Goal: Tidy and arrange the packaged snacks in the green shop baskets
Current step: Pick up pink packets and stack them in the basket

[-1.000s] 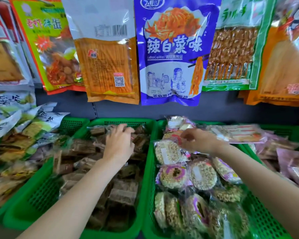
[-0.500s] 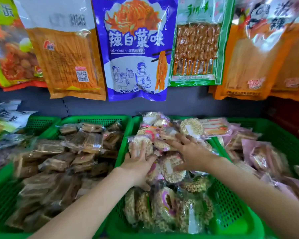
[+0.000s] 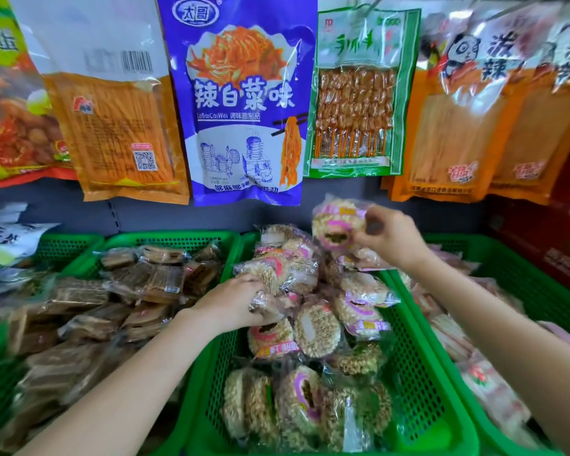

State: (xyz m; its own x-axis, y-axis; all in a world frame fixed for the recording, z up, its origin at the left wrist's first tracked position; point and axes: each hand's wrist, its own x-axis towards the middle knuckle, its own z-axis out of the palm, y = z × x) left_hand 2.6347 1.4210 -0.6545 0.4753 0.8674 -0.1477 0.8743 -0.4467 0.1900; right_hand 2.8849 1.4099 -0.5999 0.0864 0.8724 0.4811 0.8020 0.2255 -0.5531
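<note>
I go from my left to my right. At about 9 o'clock sits the far-left basket [image 3: 69,240], with pale bags spilling over it; most of it is cut off by the edge, so I cannot say how neat it is. Next comes the brown-snack basket [image 3: 178,236]. Its brown packs [image 3: 158,281] lie flat in rough rows, and I think this one is mostly done, though the near part is blurry.

In the middle, at about 6 o'clock, is the round-cake basket [image 3: 418,373]. At the front, some round cakes [image 3: 297,403] stand on edge in a row, which looks tidy to me. At the back they are in a loose heap, so I think that part is left to do.

My left hand [image 3: 231,306] is down in that heap, fingers curled around a cake in crinkly wrap [image 3: 270,274]. My fingertips are hidden under the packs, so I cannot tell how many I hold.

My right hand [image 3: 392,238] is up at about 1 o'clock, pinching one pink-wrapped cake [image 3: 338,225] in the air above the back of the basket.

At about 3 o'clock is the pink-pack basket [image 3: 520,284]. My right arm covers much of it and it is blurry, so I cannot tell if it is neat. I think it is not sorted yet.
</note>
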